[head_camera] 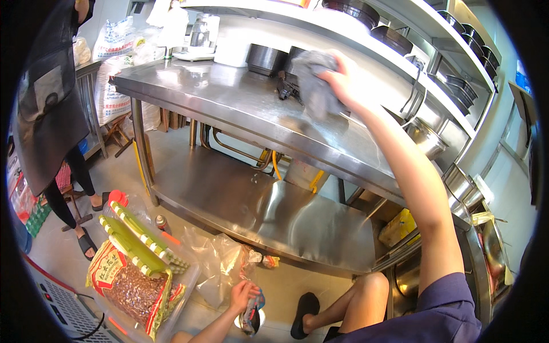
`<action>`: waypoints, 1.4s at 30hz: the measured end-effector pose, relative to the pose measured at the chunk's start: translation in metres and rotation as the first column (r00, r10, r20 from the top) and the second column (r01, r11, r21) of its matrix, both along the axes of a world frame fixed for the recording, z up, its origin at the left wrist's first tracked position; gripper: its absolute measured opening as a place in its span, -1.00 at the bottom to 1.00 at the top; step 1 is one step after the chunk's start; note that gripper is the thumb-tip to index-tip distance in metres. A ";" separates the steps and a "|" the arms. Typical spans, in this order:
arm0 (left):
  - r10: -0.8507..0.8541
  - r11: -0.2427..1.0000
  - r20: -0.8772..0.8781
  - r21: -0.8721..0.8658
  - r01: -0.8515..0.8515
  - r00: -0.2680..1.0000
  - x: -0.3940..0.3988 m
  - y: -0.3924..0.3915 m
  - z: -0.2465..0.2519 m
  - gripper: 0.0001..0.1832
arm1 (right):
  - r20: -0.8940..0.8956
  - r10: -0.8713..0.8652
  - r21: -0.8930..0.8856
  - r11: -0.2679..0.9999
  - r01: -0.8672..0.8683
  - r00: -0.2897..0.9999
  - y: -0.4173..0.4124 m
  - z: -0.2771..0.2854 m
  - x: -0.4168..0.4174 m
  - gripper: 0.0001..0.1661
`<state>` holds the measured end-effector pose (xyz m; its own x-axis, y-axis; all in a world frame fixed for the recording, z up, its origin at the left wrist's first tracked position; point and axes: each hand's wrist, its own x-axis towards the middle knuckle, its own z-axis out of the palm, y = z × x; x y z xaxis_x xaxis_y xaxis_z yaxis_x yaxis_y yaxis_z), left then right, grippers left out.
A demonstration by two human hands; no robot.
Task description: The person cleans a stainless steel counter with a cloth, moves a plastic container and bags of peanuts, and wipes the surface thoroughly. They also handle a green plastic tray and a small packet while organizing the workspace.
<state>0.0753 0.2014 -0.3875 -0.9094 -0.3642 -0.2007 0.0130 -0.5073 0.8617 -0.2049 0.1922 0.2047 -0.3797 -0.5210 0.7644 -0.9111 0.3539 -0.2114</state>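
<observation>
My right hand is raised over the steel worktable and grips a crumpled grey cloth. Wet-looking streaks show on the steel below the cloth. Behind it, near the wall, are stacked black containers and a small black object that is partly covered. Low down by the floor, my left hand has its fingers closed around the upper part of a dark plastic packet. A white round object, partly hidden, lies under this packet. Beside that hand is a clear plastic bag.
A clear plastic bin holds a bag of red-skinned peanuts and green packages. A spray can stands behind it. The table's lower shelf spans the middle. At left stands a person in a dark apron. Steel pots are at right.
</observation>
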 end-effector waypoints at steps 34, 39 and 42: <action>0.610 0.415 -0.267 -0.695 -0.587 0.747 -0.006 -0.029 0.241 -0.90 | -0.045 -0.107 0.390 0.914 0.116 0.993 -0.216 -0.035 -0.198 -0.71; 0.697 0.168 -0.487 -0.603 -0.780 0.527 -0.093 -0.197 0.511 -0.87 | 0.120 -0.098 0.216 0.974 0.070 0.988 -0.191 -0.069 -0.215 -0.60; 0.672 -0.100 -0.372 -0.903 -0.419 0.641 -0.154 -0.305 0.545 -0.65 | 0.264 -0.140 0.133 0.985 0.108 0.954 -0.192 -0.064 -0.197 -0.53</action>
